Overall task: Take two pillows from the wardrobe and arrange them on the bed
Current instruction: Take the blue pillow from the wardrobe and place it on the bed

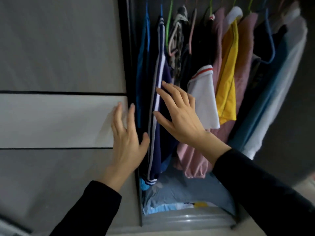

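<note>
We stand at the open wardrobe point(131, 48) with our left hand point(127, 142) spread, its fingers at the edge of the grey door point(59, 116), holding nothing. Our right hand point(179, 116) is also spread and empty, its palm lying against the navy striped garment point(158, 116) among the hanging clothes point(221, 74). No pillow is clearly visible; the soft blue bundle point(179, 193) low in the wardrobe, behind a clear plastic cover point(187, 220), may be bedding, but we cannot tell. The risks, as we judge them: sweeping the clothes aside too hard could slip a shirt off its hanger, and pulling something bulky up from below could snag the hems or drag the plastic along. The picture is blurred, so fine contact is uncertain.
</note>
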A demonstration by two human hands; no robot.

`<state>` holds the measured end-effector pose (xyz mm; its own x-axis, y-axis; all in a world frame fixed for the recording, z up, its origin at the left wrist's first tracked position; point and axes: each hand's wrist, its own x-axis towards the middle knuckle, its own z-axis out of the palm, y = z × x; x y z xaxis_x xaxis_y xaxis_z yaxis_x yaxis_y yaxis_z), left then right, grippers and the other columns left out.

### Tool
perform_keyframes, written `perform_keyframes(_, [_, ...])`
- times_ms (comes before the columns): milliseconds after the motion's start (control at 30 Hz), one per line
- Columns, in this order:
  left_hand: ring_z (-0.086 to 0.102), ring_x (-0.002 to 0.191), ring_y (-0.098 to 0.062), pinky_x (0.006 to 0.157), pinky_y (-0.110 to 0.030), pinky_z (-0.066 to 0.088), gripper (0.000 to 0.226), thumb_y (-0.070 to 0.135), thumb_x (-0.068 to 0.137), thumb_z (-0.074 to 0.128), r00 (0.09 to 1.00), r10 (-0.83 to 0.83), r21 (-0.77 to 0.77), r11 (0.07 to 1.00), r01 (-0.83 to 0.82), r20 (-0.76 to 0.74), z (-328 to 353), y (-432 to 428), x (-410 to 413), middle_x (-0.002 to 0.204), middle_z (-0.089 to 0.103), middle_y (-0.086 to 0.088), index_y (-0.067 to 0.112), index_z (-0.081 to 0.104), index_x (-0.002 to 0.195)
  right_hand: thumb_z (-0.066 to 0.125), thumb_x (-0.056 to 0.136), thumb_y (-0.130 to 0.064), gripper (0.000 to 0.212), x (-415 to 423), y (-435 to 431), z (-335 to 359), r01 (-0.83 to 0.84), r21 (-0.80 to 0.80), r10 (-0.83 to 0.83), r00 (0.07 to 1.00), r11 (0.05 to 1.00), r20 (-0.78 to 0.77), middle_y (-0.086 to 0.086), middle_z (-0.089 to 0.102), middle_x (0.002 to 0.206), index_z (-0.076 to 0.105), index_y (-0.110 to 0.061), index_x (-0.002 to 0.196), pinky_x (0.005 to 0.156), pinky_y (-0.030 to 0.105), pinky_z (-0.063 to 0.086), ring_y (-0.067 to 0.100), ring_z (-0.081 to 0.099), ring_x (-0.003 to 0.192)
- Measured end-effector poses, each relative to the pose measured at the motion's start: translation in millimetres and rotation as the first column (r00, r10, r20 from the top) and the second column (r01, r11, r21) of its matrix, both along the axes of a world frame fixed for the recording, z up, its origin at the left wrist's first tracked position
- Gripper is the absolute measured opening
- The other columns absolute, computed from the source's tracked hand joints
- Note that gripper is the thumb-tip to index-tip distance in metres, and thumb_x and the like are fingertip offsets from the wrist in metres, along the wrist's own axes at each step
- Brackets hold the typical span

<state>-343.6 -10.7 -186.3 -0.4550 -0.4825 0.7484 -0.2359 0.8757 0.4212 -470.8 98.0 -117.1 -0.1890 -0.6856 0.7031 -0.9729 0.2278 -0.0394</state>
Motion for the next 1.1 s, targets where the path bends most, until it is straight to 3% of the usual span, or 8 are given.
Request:
perform_keyframes(67, [0.017, 0.14, -0.033, 0.116, -0.029, 0.01, 0.074, 0.017, 0.074, 0.059, 0.993, -0.114, 0.02, 0.993, 0.113, 0.022, -19.1, 31.3, -14.9, 0.151, 0.016, -0.017, 0.014, 0.028, 0.141, 0.052, 0.092, -0.039, 0.052, -9.7, 32.5, -26.9, 0.048, 0.044, -0.051, 0.996, 0.998, 0.069, 0.005, 0.041, 0.144, 0.041, -0.016, 0.137, 0.101, 0.039, 0.029, 0.022, 0.033, 0.129])
perform_keyframes(267, [0.037, 0.125, -0.033, 0.11, -0.041, 0.032, 0.054, 0.009, 0.071, 0.063, 0.925, -0.298, 0.184, 0.948, 0.258, 0.236, -89.6, 115.4, -67.7, 0.136, 0.043, -0.018, 0.008, 0.05, 0.123, 0.061, 0.086, -0.031, 0.046, -48.7, 131.0, -109.0, 0.19, 0.249, -0.239, 0.953, 0.95, 0.185, 0.007, 0.051, 0.131, 0.05, -0.012, 0.127, 0.091, 0.044, 0.035, 0.028, 0.044, 0.115])
perform_keyframes(467, [0.056, 0.106, -0.033, 0.095, -0.037, 0.043, 0.037, 0.005, 0.068, 0.066, 0.839, -0.381, 0.364, 0.9, 0.241, 0.388, -192.0, 185.2, -121.2, 0.114, 0.062, -0.012, 0.008, 0.064, 0.105, 0.063, 0.083, -0.031, 0.042, -106.6, 211.0, -217.2, 0.155, 0.459, -0.314, 0.903, 0.874, 0.293, 0.006, 0.055, 0.12, 0.052, -0.014, 0.12, 0.086, 0.042, 0.038, 0.031, 0.051, 0.109])
perform_keyframes(600, [0.055, 0.11, -0.034, 0.092, -0.043, 0.049, 0.035, 0.006, 0.071, 0.064, 0.806, -0.372, 0.465, 0.874, 0.139, 0.46, -261.6, 205.7, -154.9, 0.114, 0.063, -0.014, 0.005, 0.064, 0.106, 0.057, 0.087, -0.037, 0.044, -144.5, 235.7, -296.3, 0.115, 0.554, -0.35, 0.873, 0.825, 0.34, 0.003, 0.052, 0.126, 0.049, -0.015, 0.124, 0.089, 0.042, 0.039, 0.029, 0.047, 0.111])
perform_keyframes(900, [0.054, 0.106, -0.033, 0.081, -0.041, 0.05, 0.031, 0.014, 0.071, 0.065, 0.787, -0.227, 0.369, 0.929, 0.0, 0.573, -503.5, 172.0, -258.4, 0.109, 0.064, -0.01, 0.01, 0.063, 0.102, 0.05, 0.09, -0.042, 0.05, -243.8, 216.8, -563.2, 0.099, 0.593, -0.392, 0.833, 0.799, 0.391, -0.001, 0.046, 0.137, 0.039, -0.018, 0.133, 0.096, 0.039, 0.032, 0.023, 0.041, 0.122])
perform_keyframes(1100, [0.054, 0.107, -0.041, 0.092, -0.045, 0.049, 0.042, 0.024, 0.069, 0.055, 0.818, -0.151, 0.255, 0.967, 0.005, 0.555, -670.4, 117.9, -300.1, 0.11, 0.062, -0.019, 0.004, 0.064, 0.105, 0.055, 0.087, -0.038, 0.059, -308.1, 181.6, -735.6, 0.123, 0.587, -0.401, 0.837, 0.8, 0.372, 0.004, 0.039, 0.144, 0.035, -0.016, 0.138, 0.099, 0.037, 0.027, 0.022, 0.034, 0.131])
